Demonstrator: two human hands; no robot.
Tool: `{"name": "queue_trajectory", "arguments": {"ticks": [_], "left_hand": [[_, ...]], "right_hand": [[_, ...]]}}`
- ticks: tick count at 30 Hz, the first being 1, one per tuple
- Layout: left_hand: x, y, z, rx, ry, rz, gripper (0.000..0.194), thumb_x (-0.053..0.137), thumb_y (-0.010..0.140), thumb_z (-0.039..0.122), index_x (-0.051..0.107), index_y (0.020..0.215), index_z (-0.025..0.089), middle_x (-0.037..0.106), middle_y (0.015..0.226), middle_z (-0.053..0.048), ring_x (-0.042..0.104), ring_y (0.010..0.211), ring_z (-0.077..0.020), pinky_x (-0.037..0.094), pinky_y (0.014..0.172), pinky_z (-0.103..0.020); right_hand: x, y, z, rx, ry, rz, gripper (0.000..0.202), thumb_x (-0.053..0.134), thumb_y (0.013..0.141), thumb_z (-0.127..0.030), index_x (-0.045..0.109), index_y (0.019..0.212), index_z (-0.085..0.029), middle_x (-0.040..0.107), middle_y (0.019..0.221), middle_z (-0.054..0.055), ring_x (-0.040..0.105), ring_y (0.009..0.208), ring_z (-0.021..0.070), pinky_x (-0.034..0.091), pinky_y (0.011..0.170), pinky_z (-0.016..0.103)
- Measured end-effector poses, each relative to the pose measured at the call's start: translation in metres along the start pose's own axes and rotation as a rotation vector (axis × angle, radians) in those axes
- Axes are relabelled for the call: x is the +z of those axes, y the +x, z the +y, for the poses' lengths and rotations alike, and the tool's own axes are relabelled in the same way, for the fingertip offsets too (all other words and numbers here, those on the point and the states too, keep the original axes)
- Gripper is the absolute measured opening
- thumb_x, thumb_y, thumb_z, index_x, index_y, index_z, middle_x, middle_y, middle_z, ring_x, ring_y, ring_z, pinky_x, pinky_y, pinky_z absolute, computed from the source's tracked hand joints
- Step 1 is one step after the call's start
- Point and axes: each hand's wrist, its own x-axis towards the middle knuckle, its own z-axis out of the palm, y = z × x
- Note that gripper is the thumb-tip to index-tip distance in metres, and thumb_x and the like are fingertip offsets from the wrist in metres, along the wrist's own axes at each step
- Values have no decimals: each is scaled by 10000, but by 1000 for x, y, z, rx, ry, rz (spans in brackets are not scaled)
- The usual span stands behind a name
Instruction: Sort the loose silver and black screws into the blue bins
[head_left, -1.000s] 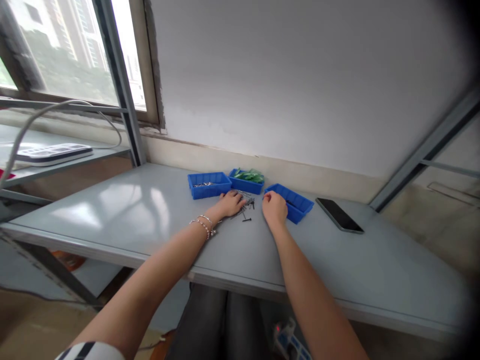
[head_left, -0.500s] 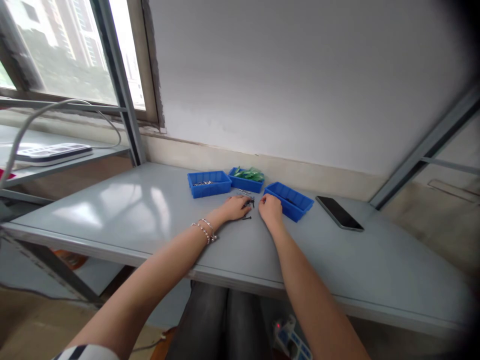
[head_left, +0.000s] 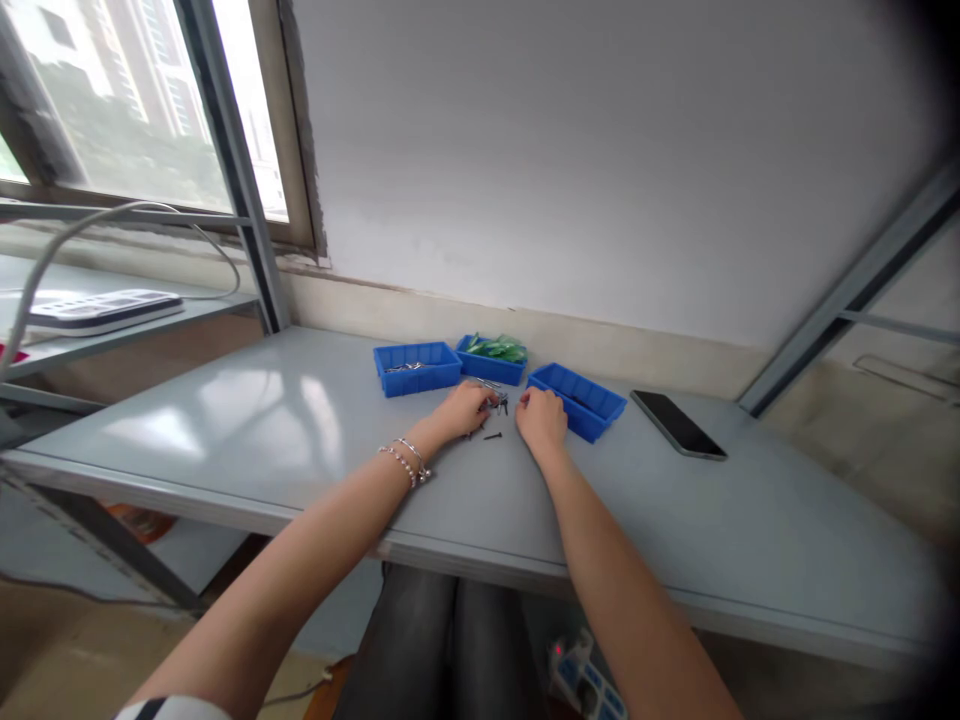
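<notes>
My left hand is at the left edge of a small pile of dark and silver screws. Its fingers are bent and drawn together at the pile; what is between them is too small to make out. One dark screw lies apart, nearer the front edge. Behind the pile are a few silver, rod-like pieces. My right hand is closed, thumb against curled fingers, just right of the pile. It is beside a blue bin with dark pieces inside, and whatever it holds is hidden.
Another blue bin with silver metal parts stands at the back left. Between the bins is a third blue bin with green plastic packets. A phone lies to the right on the grey table. Metal uprights stand at both sides.
My left hand has pulled its fingers in from over the pile and shifted slightly left, uncovering more of the loose screws. My right hand stays closed in nearly the same place.
</notes>
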Motion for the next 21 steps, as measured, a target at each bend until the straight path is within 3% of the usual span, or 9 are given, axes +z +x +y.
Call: {"name": "queue_trajectory", "arguments": {"ticks": [10,21], "left_hand": [[-4,-1,2,57,-44,26,135,518,724,77,620,807,108,610,814,-87,549,807,-179,433,759,-272],[-7,-1,5,85,-48,55,203,476,691,17,609,823,96,601,794,-81,536,771,-165,427,724,-261]], "right_hand": [[23,1,-6,-311,126,-69,209,453,789,-186,597,940,-183,527,935,85,459,899,184,344,787,304],[25,4,-6,-352,221,-55,178,464,737,-116,591,855,-153,553,808,62,485,780,154,351,728,266]]}}
